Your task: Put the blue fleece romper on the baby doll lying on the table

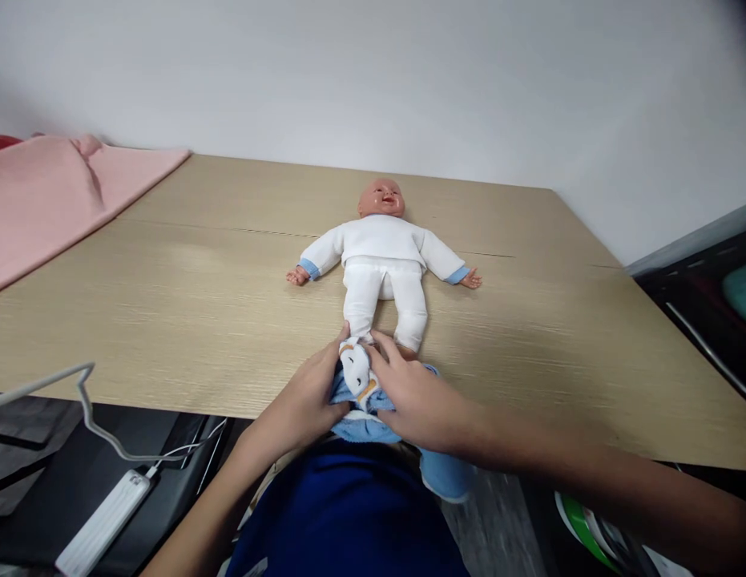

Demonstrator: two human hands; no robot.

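A baby doll [383,240] in a white top and white leggings lies on its back on the wooden table, head toward the wall and arms spread. Its feet point at me. My left hand [309,393] grips the left side of a bunched blue garment [366,429], which looks like small pants with a white animal-face patch. From the other side, my right hand [412,393] holds the same cloth, thumb and fingers closed on it. The fabric is gathered at the doll's foot on the left, which it hides. One blue leg of it hangs over the table edge.
A pink cloth [66,200] lies at the table's left end. Below the front edge, a white power bank [105,525] with a cable rests on a black chair [42,497]. A white wall [373,88] stands behind the table [228,312]. Dark furniture borders the right.
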